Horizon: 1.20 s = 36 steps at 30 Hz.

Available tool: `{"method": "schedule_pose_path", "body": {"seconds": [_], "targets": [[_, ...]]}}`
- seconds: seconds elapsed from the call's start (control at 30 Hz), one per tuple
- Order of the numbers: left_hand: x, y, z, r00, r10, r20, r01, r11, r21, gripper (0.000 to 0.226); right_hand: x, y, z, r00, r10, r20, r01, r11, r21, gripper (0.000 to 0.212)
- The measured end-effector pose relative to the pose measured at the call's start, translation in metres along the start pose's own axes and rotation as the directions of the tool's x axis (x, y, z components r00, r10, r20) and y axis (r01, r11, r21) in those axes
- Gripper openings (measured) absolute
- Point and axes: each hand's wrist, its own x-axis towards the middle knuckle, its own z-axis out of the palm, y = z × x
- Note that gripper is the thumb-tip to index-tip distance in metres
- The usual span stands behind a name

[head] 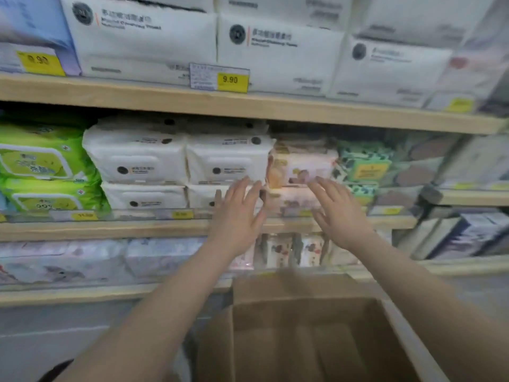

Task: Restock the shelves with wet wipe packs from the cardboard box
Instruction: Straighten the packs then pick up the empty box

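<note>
Two pink wet wipe packs are stacked on the middle shelf (110,230), an upper pack (300,168) over a lower pack (292,202). My left hand (237,213) is raised before the stack's left side with fingers straight and spread, holding nothing. My right hand (338,210) is raised at the stack's right side, fingers also straight and empty. Whether the fingertips touch the packs is unclear. The open cardboard box (303,340) stands below my arms; its inside looks dark and I see no packs in it.
White wipe packs (181,161) fill the shelf left of the pink stack, with green packs (41,166) further left. Green patterned packs (363,166) sit to the right. Large white packs (278,53) line the top shelf. Small patterned packs (292,249) stand on the lower shelf.
</note>
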Motion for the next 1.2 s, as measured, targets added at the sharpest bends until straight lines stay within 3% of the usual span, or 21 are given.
{"method": "schedule_pose_path", "body": {"seconds": [0.23,0.37,0.47,0.53,0.6,0.7,0.73,0.87,1.0,1.13,1.2], "targets": [[-0.104,0.054,0.092,0.976,-0.127,0.179,0.15,0.981,-0.121,0.062,-0.161,0.065,0.03,0.933,0.279,0.226,-0.305,0.948,0.088,0.056],[-0.165,0.051,0.132,0.903,-0.32,0.287,0.358,0.93,-0.089,0.066,-0.244,0.081,0.067,0.773,0.424,0.472,-0.512,0.856,0.068,0.061],[-0.199,0.045,0.155,0.8,-0.478,0.364,0.518,0.855,-0.017,0.08,-0.285,0.089,0.091,0.616,0.502,0.607,-0.61,0.791,-0.034,0.067],[-0.211,0.043,0.167,0.734,-0.531,0.422,0.587,0.81,-0.001,0.092,-0.299,0.092,0.104,0.51,0.549,0.662,-0.67,0.736,-0.094,0.073],[-0.216,0.039,0.177,0.693,-0.549,0.467,0.608,0.793,0.031,0.099,-0.304,0.093,0.118,0.441,0.553,0.707,-0.753,0.656,-0.044,0.077],[-0.217,0.027,0.189,0.658,-0.559,0.505,0.626,0.778,0.045,0.109,-0.302,0.09,0.133,0.47,0.539,0.699,-0.747,0.664,-0.01,0.061],[-0.215,0.024,0.189,0.648,-0.557,0.519,0.63,0.776,0.046,0.109,-0.302,0.09,0.133,0.44,0.554,0.707,-0.76,0.649,-0.036,0.06],[-0.193,0.026,0.169,0.576,-0.608,0.547,0.687,0.722,0.079,0.104,-0.29,0.096,0.114,0.36,0.561,0.746,-0.803,0.593,-0.059,0.078],[-0.166,0.048,0.123,0.631,-0.563,0.533,0.664,0.748,0.004,0.09,-0.274,0.112,0.071,0.334,0.578,0.744,-0.8,0.592,-0.1,0.082],[-0.131,0.07,0.061,0.723,-0.465,0.512,0.576,0.814,-0.076,0.086,-0.258,0.121,-0.009,0.282,0.645,0.71,-0.86,0.498,-0.111,0.059],[-0.113,0.084,0.023,0.75,-0.414,0.515,0.54,0.833,-0.118,0.085,-0.247,0.125,-0.056,0.255,0.655,0.711,-0.864,0.485,-0.137,0.059]]}}
